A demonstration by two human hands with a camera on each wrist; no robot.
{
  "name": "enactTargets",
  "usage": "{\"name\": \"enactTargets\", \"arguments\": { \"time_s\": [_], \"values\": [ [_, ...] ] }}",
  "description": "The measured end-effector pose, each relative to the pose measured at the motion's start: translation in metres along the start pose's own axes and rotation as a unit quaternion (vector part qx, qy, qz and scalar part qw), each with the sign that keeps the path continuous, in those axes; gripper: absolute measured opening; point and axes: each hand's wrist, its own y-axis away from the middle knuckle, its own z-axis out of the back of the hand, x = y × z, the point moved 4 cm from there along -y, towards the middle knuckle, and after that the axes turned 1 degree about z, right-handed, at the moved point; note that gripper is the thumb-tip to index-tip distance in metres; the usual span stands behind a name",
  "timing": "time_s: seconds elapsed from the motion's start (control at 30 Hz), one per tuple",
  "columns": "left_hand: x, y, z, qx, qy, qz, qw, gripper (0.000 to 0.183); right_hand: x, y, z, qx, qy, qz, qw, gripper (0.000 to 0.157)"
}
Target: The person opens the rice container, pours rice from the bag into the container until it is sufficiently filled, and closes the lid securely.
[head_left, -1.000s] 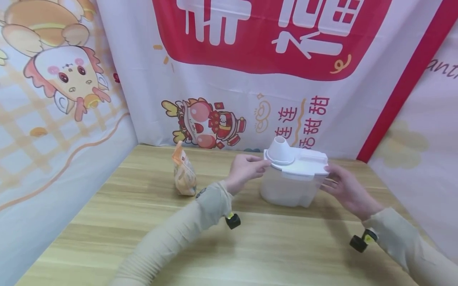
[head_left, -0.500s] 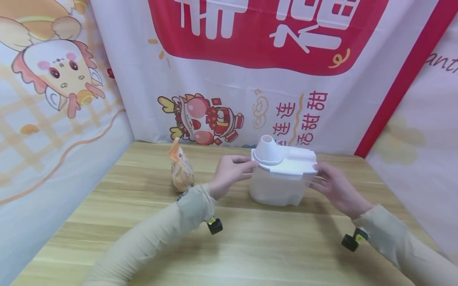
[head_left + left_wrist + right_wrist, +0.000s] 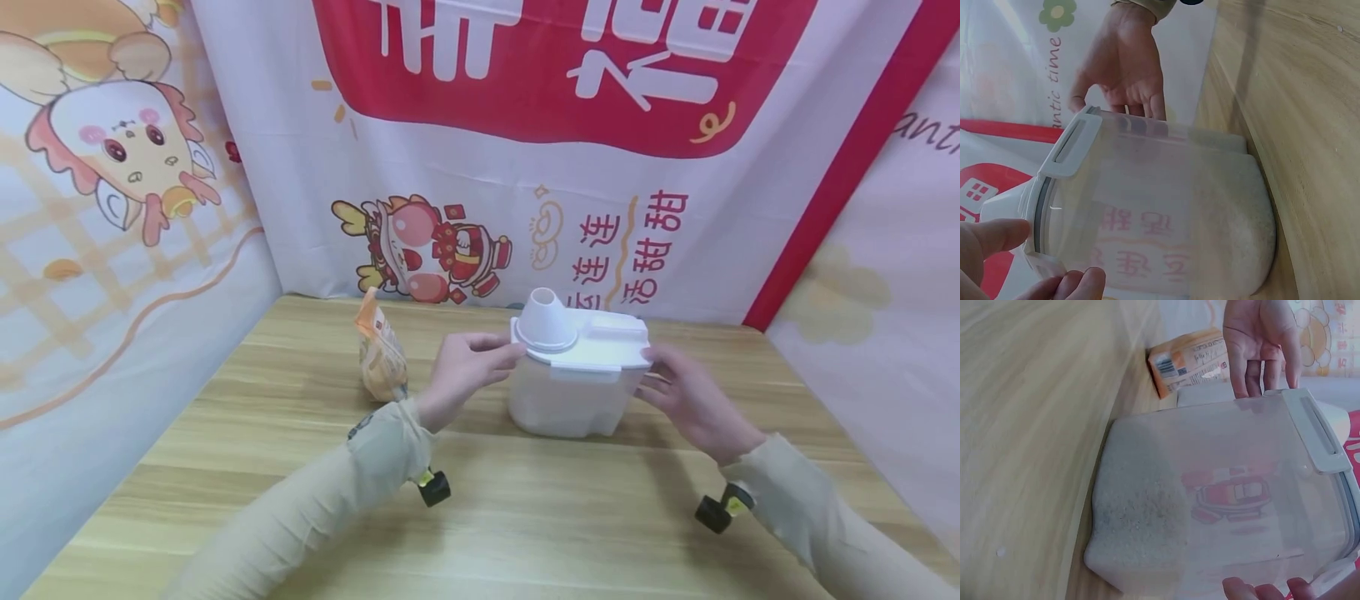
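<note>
A translucent storage container [image 3: 572, 400] stands upright on the wooden table, with a white lid [image 3: 600, 337] and a cone-shaped white piece [image 3: 544, 321] on the lid's left end. Pale, fine-grained contents fill its lower part in the right wrist view. My left hand [image 3: 467, 375] holds the left end, thumb at the lid's edge and fingers against the side. At the opposite end, my right hand [image 3: 693, 400] grips likewise; its fingertips [image 3: 1266, 591] show on the wall. Left of my left hand, an orange and clear bag [image 3: 382, 358] stands on the table.
The wooden table [image 3: 525, 525] meets a white and red printed cloth [image 3: 465, 150] behind the container. Printed cloths also hang at the left [image 3: 112, 275] and right [image 3: 885, 275]. A small pale speck [image 3: 1000, 552] lies on the table in the right wrist view.
Both hands have moved left together with the container between them, bringing it nearer the bag. The bag stays in place; the head view has shifted slightly.
</note>
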Motion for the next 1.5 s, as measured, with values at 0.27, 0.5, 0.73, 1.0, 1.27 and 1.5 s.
{"name": "enactTargets", "arguments": {
  "time_s": [0.27, 0.5, 0.73, 1.0, 1.27, 1.5],
  "values": [
    [0.001, 0.012, 0.010, -0.008, 0.007, -0.008, 0.9999, 0.046, -0.002, 0.006, -0.013, 0.001, 0.001, 0.000, 1.000, 0.039],
    [0.005, 0.022, 0.013, -0.019, 0.031, -0.009, 0.9993, 0.044, -0.008, 0.008, -0.018, -0.015, -0.018, -0.020, 1.000, 0.046],
    [0.018, 0.033, 0.012, -0.043, 0.063, -0.016, 0.9970, 0.037, -0.010, 0.007, -0.020, -0.004, -0.066, -0.018, 0.998, 0.035],
    [0.019, 0.052, -0.004, -0.074, -0.054, -0.102, 0.9906, 0.056, -0.001, 0.006, -0.023, -0.010, 0.003, 0.039, 0.999, 0.058],
    [0.009, 0.060, -0.023, -0.049, -0.102, -0.149, 0.9823, 0.058, 0.006, 0.004, -0.025, 0.004, 0.032, 0.078, 0.996, 0.060],
    [0.013, 0.058, -0.024, -0.049, -0.094, -0.169, 0.9798, 0.055, 0.002, 0.007, -0.024, 0.008, 0.054, 0.073, 0.996, 0.062]
  ]
}}
